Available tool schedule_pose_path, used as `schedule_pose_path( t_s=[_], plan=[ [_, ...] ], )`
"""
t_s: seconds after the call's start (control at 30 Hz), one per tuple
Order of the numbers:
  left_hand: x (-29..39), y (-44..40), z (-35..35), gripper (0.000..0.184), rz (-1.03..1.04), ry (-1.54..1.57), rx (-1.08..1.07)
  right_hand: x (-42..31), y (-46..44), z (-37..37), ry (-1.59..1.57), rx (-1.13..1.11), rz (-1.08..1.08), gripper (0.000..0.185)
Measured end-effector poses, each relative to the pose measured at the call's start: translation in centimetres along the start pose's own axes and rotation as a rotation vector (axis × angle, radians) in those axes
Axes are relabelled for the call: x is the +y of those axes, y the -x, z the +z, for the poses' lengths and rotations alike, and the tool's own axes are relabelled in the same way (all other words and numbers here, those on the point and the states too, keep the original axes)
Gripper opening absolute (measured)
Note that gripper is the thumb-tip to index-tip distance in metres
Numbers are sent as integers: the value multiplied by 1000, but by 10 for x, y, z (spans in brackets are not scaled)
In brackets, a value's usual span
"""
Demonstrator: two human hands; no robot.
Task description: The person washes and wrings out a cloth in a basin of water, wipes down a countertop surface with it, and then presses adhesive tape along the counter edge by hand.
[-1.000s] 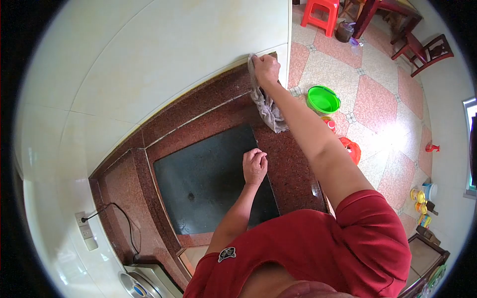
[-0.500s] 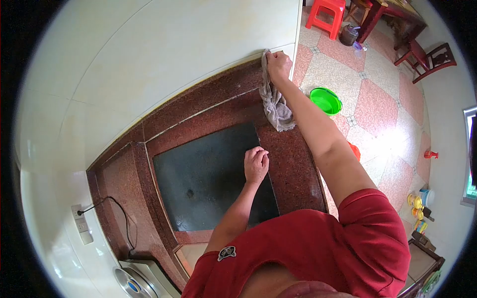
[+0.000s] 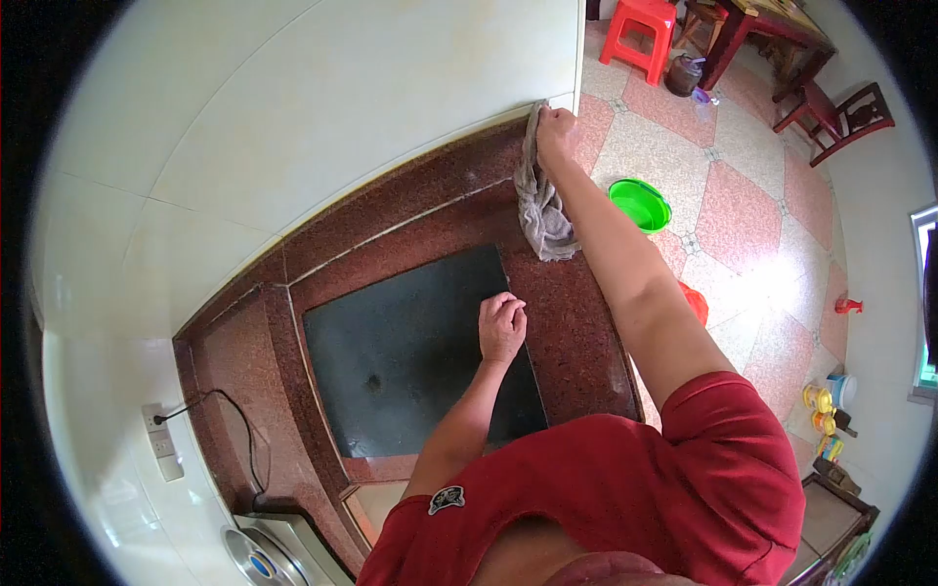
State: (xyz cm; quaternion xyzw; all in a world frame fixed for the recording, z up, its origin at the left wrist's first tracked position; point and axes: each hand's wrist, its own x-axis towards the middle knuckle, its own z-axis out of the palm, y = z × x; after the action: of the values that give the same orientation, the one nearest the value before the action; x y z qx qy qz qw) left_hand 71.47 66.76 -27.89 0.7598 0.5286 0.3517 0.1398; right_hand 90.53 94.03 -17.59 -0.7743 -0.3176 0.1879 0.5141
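Note:
My right hand [image 3: 556,140] is closed on a grey rag [image 3: 545,220] at the far end of the raised back ledge, near the wall corner. The rag hangs down from my fist, and its crumpled lower end lies on the reddish-brown stone counter [image 3: 576,317]. My left hand [image 3: 502,329] rests with curled fingers at the right edge of a dark slab [image 3: 410,342] set on the counter. Nothing shows in that hand.
A green basin [image 3: 640,205] stands on the tiled floor beyond the counter, with a red stool [image 3: 640,37] farther off. At the lower left, a black cord [image 3: 239,415] runs from a wall socket [image 3: 159,442] towards an appliance [image 3: 283,547].
My right hand has shifted slightly right and down along the ledge, carrying the upper part of the rag with it. The left hand has stayed nearly still.

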Motion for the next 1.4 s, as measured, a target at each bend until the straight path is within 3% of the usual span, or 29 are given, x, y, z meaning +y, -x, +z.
schedule_pose_path(
  t_s=[0.03,0.13,0.23,0.4,0.43,0.5,0.53,0.63,0.67,0.77,0.8,0.9,0.93,0.97,1.0,1.1,1.23,1.37,1.4],
  plan=[
    [-1,1,0,12,1,-7,-4,6,-1,5,-3,19,-17,24],
    [-3,0,2,12,14,-10,7,16,-13,11,-889,-105,247,19],
    [-6,4,7,12,16,8,18,21,6,-28,-1317,-528,378,12],
    [-5,0,1,17,14,51,5,38,49,-75,-1471,-864,403,9],
    [-10,-2,0,26,12,92,-27,41,57,-83,-1505,-922,403,9],
    [-9,-4,-4,36,-328,325,-140,45,69,-93,-1575,-1045,403,12],
    [-10,-8,-3,51,-396,443,-119,46,76,-95,-1591,-1051,374,18],
    [32,-28,-17,60,-276,481,40,31,110,-121,-1267,-820,409,15],
    [48,-38,-24,65,-224,465,37,44,113,-118,-1117,-874,345,14],
    [80,-63,-34,60,-74,315,16,51,144,-121,-795,-793,57,14],
    [73,-66,-22,44,-48,274,116,53,152,-123,-727,-753,4,15],
    [68,-75,-29,25,-447,707,-176,62,167,-136,-563,-628,-61,17],
    [67,-76,-26,14,-424,795,-94,66,167,-143,-538,-592,-27,18],
    [64,-77,-26,14,-430,815,-121,72,164,-149,-513,-555,9,18],
    [60,-79,-28,14,-438,834,-147,94,158,-145,-463,-532,-112,20],
    [52,-85,-24,13,-473,871,-191,124,155,-155,-162,-503,-189,22],
    [53,-131,-24,13,-612,826,-212,172,169,-143,226,-317,-443,13],
    [38,-208,-31,24,-785,1014,-20,187,178,-148,401,-325,-773,11],
    [36,-227,-36,22,-882,1056,42,189,177,-144,421,-338,-761,12]
  ],
)
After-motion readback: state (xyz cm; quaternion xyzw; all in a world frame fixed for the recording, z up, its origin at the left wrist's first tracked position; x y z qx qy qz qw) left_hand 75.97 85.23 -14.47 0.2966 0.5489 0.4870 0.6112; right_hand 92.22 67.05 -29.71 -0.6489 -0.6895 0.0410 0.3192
